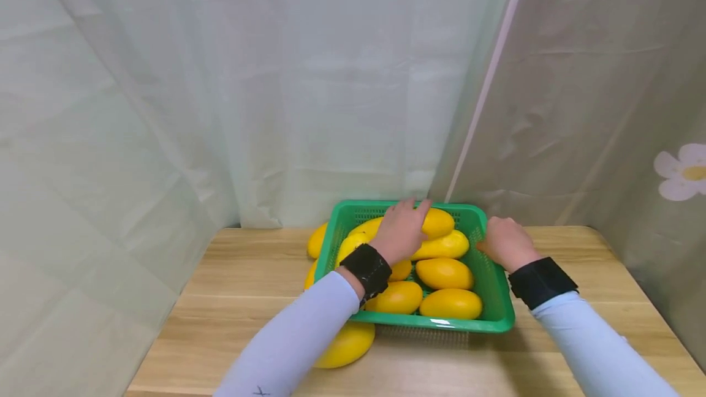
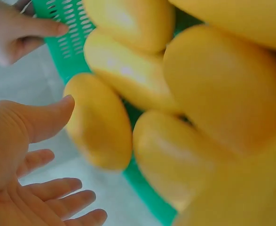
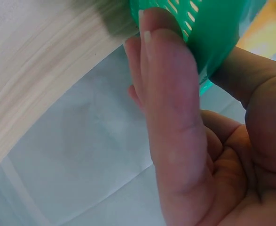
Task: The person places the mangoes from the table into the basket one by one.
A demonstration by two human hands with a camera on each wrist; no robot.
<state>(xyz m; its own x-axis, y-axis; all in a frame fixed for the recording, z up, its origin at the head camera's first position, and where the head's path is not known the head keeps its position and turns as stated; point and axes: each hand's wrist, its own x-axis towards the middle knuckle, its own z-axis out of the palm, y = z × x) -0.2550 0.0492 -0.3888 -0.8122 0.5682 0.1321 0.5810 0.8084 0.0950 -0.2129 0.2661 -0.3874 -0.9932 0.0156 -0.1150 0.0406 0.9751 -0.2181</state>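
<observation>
The head camera looks forward and down from the near side over the desk (image 1: 237, 299) and green basket (image 1: 413, 320). Close up, the left wrist camera faces the yellow fruit (image 2: 98, 122), the right wrist camera the basket's right side (image 3: 217, 33); both wrist views share that side and the right hand (image 1: 507, 242).

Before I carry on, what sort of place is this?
Probably a screened-off work corner: pale sheeting hangs around a wood-grain table, with a green basket of yellow fruit.

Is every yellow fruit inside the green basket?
No, at least one yellow fruit lies on the wooden table outside the green basket.
</observation>
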